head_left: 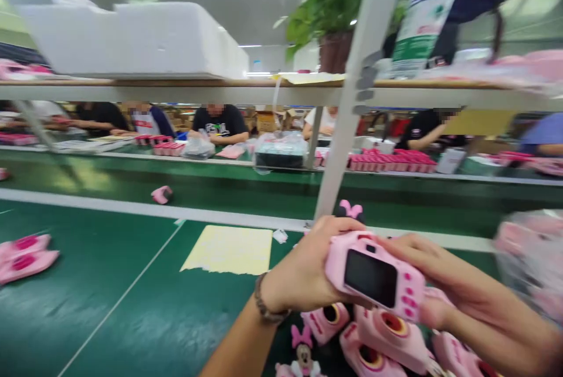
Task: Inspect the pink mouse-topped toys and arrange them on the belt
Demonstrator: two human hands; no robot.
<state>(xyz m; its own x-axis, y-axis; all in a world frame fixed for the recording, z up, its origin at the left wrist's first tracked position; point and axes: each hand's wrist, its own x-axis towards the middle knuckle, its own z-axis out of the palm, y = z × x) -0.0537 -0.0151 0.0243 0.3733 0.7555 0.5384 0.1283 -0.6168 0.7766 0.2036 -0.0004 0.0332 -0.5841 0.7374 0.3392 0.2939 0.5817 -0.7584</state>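
Both my hands hold one pink toy camera (373,274) with its dark rear screen facing me, above the green work surface (132,306). My left hand (303,274), with a bead bracelet on the wrist, wraps the camera's left end. My right hand (422,271) grips its right end, fingers curled over the top edge. A pink bow (350,209) sticks up behind my left hand. Below my hands lie several more pink cameras (387,336), lenses up, and a small mouse figure with a pink bow (303,353).
A yellow paper sheet (231,250) lies ahead on the table. Pink parts (24,254) sit at the left; one pink piece (162,194) rides the green conveyor. A white post (352,101) rises in front of me. Several people sit across the line behind trays of pink parts (391,161).
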